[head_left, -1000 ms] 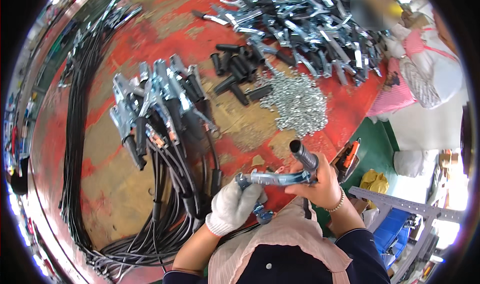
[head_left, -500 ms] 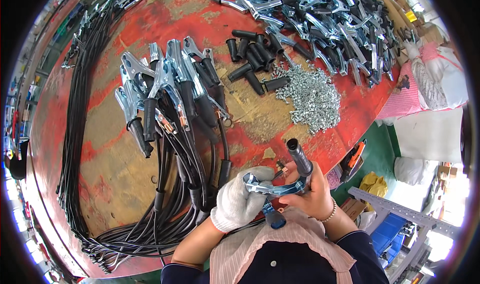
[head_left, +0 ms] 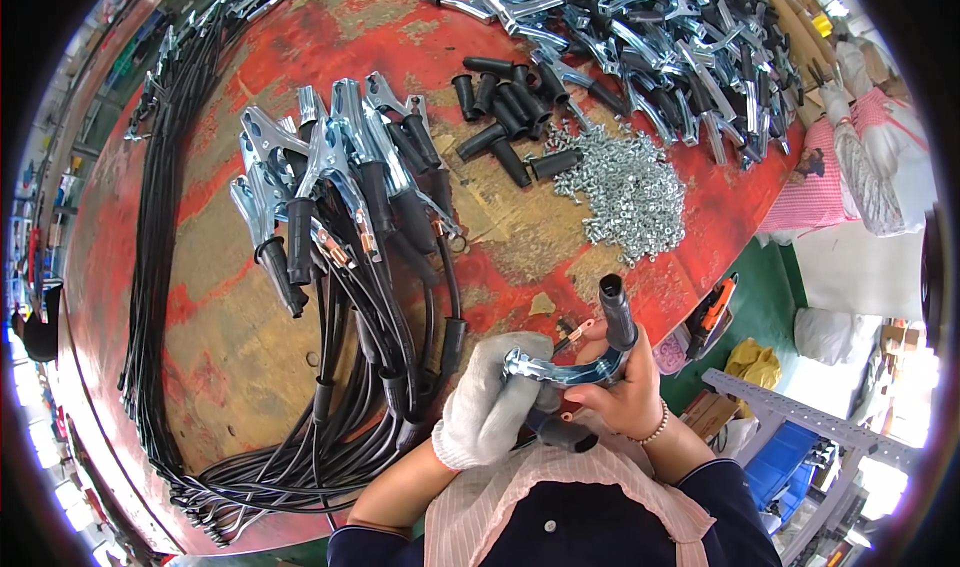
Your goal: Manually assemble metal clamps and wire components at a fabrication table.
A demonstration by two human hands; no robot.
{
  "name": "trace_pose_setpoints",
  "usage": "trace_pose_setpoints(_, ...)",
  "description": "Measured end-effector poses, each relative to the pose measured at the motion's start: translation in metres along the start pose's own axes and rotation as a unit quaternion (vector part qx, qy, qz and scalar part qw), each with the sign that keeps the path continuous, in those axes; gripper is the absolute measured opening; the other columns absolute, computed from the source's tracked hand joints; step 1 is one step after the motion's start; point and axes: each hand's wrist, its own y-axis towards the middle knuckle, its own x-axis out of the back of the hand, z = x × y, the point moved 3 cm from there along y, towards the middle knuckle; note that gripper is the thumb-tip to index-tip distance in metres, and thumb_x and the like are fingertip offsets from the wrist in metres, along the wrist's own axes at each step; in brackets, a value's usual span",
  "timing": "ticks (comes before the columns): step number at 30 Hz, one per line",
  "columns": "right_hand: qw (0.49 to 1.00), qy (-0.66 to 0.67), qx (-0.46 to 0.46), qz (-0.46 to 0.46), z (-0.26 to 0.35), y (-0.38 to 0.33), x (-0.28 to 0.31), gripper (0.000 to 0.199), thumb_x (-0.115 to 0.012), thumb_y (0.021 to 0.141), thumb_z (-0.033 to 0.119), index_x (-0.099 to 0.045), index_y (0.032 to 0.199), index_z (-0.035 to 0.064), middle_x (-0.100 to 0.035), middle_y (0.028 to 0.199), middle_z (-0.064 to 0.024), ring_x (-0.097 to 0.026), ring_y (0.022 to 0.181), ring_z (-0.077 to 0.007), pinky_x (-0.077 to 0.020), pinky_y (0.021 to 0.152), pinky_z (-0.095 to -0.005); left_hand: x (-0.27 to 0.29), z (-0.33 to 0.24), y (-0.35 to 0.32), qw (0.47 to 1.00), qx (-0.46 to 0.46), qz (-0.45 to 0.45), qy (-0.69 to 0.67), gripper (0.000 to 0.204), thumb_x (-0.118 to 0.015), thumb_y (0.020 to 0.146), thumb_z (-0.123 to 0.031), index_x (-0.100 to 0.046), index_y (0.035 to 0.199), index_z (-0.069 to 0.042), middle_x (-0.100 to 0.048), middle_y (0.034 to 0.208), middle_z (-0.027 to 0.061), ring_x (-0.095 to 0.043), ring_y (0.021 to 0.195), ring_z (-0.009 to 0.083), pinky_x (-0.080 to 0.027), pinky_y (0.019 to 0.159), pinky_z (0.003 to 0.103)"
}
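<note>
Worn red table (head_left: 250,367) — green floor (head_left: 770,307) beside it.

hidden: clamp (head_left: 560,370) middle under gloved left hand (head_left: 490,407) | cut off: cable bundle (head_left: 150,267) at left rim | too small: screw pile (head_left: 625,187) pieces

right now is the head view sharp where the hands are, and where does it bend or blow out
Head view: sharp at the centre, where the gloved left hand and bare right hand hold the metal clamp; the red table edge curves toward the dark round rim; the right side by the white sacks is overexposed.
</note>
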Motion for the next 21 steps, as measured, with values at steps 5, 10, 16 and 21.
trace_pose_setpoints(5, 0.999, -0.001, 0.026, -0.021, -0.011, -0.011, -0.011, 0.073, -0.088, 0.072, 0.021, -0.039, 0.12, -0.0037, -0.065, 0.086, -0.0079, -0.067, 0.079, -0.0155, -0.0524, 0.071, -0.0282, 0.006, 0.013, -0.008, 0.997, -0.012, -0.036, -0.063, 0.04, -0.065, 0.086, -0.011, -0.047, 0.12, -0.002, -0.06, 0.094, 0.0093, -0.058, 0.081, 0.0149, -0.049, 0.075, 0.032)
trace_pose_setpoints(10, 0.999, 0.025, 0.037, -0.009, -0.014, -0.019, -0.025, 0.076, -0.089, 0.07, 0.023, -0.037, 0.118, -0.004, -0.066, 0.086, -0.0093, -0.068, 0.078, -0.0164, -0.0529, 0.069, -0.0297, 0.011, 0.027, -0.01, 0.993, 0.007, -0.004, -0.115, 0.035, -0.077, 0.074, -0.014, -0.058, 0.101, -0.002, -0.062, 0.088, 0.0092, -0.059, 0.077, 0.0205, -0.048, 0.071, 0.033)
trace_pose_setpoints(16, 1.0, 0.012, 0.021, -0.016, -0.004, -0.018, -0.022, 0.078, -0.093, 0.062, 0.03, -0.044, 0.113, -0.0018, -0.067, 0.084, -0.0089, -0.068, 0.074, -0.0175, -0.0535, 0.065, -0.0311, 0.012, 0.02, -0.004, 0.996, -0.048, 0.06, -0.033, 0.029, -0.083, 0.064, -0.017, -0.066, 0.083, -0.004, -0.064, 0.08, 0.0121, -0.06, 0.073, 0.0313, -0.047, 0.068, 0.04)
trace_pose_setpoints(21, 0.989, -0.11, 0.098, 0.027, 0.008, -0.004, -0.009, 0.074, -0.095, 0.055, 0.035, -0.052, 0.106, 0.0025, -0.067, 0.08, -0.0088, -0.069, 0.067, -0.0233, -0.0543, 0.059, -0.0325, 0.014, 0.02, -0.001, 0.994, -0.077, 0.082, -0.019, 0.033, -0.086, 0.06, -0.017, -0.066, 0.083, -0.005, -0.064, 0.079, 0.0114, -0.06, 0.072, 0.0311, -0.047, 0.065, 0.039)
